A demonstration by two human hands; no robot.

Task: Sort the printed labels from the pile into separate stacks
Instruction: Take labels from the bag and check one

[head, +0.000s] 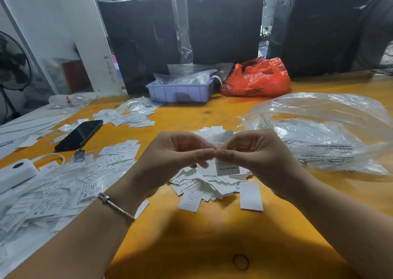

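A heap of small white printed labels [204,185] lies on the yellow table [191,236] in front of me. Above it, my left hand [174,153] and my right hand [251,153] meet fingertip to fingertip. Together they pinch a few white labels [226,168]; the lowest one reads "MADE IN CHINA", and another label edge sticks up behind the fingers. One blank label [251,195] lies apart to the right of the heap. A wide spread of printed labels [63,185] covers the table's left side.
A black phone [79,135] and a white device with a cable [14,172] lie at the left. A purple tray [180,92] and an orange bag [257,77] stand at the back. Clear plastic bags [329,134] fill the right. Black wrapped bundles stand behind the table.
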